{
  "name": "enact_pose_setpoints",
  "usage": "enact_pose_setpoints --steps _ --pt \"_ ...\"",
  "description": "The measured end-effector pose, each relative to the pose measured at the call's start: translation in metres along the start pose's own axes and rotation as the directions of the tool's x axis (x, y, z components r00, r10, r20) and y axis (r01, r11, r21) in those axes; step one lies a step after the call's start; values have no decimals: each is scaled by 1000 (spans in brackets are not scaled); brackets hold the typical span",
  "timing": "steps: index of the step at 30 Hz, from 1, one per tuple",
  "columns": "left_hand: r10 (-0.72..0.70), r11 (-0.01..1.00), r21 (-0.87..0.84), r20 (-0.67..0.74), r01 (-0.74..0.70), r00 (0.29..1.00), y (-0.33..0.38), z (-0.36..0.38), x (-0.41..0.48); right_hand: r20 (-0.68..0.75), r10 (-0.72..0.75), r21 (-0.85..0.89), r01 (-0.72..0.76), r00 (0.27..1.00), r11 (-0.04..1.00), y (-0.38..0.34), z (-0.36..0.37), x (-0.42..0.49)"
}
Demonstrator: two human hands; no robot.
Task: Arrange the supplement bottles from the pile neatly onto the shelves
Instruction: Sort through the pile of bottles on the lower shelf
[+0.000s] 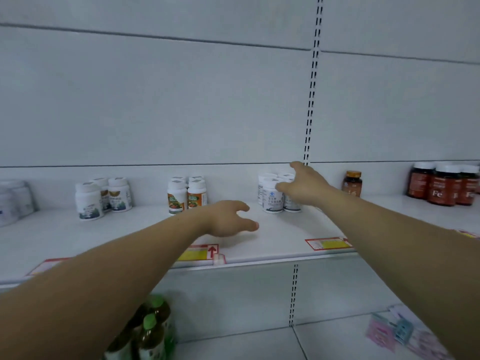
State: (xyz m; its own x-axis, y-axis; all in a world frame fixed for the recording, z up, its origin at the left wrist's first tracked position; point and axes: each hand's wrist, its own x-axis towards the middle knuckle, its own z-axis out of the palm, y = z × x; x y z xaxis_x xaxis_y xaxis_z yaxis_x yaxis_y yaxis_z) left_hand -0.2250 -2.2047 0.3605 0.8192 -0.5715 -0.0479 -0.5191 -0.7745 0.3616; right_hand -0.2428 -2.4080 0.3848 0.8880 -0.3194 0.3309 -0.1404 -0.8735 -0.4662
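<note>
Two hands over shelf (285, 237); my left hand (228, 219) hovers loosely spread, holding nothing; my right hand (302, 188) spread, fingers (281, 187) touching lids of white bottles (271, 200).

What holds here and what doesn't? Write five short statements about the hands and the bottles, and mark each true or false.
1. The left hand holds a bottle. False: it holds nothing, fingers loose above the shelf.
2. The right hand touches the group of white bottles. True.
3. The orange-labelled bottles lie on their sides. False: they stand upright in a tight cluster.
4. The dark red bottles stand at the far right of the shelf. True.
5. The green-capped bottles share the shelf with the white bottles. False: they stand on the lower shelf.
</note>
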Motion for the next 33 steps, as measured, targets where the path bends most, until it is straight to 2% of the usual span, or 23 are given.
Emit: enact_pose_setpoints --steps 6,12,16,22,25,29,33 --pt "-52 993 94 -159 68 986 -95 -47 -88 105 -174 -89 184 979 979 -121 30 -29" --pt "-263 954 66 -280 292 923 -236 -94 -223 235 -436 -22 453 869 891 -314 113 -72" --pt "-449 875 31 -323 484 833 -330 -110 -332 294 -626 94 630 722 771 -451 181 -129" --pt "-682 705 -85 -351 704 641 -435 -109 -483 335 -842 280 809 422 517 -628 262 -233" --pt "-766 618 -156 -337 770 547 -483 -97 -539 349 -896 365 841 275 400 -692 302 -280" --pt "-850 501 -199 -297 842 435 -543 -80 -590 397 -910 410 864 120 293 -760 366 -325" --pt "-881 442 -210 -282 872 379 -613 -74 -616 432 -900 429 867 51 255 -821 441 -342"
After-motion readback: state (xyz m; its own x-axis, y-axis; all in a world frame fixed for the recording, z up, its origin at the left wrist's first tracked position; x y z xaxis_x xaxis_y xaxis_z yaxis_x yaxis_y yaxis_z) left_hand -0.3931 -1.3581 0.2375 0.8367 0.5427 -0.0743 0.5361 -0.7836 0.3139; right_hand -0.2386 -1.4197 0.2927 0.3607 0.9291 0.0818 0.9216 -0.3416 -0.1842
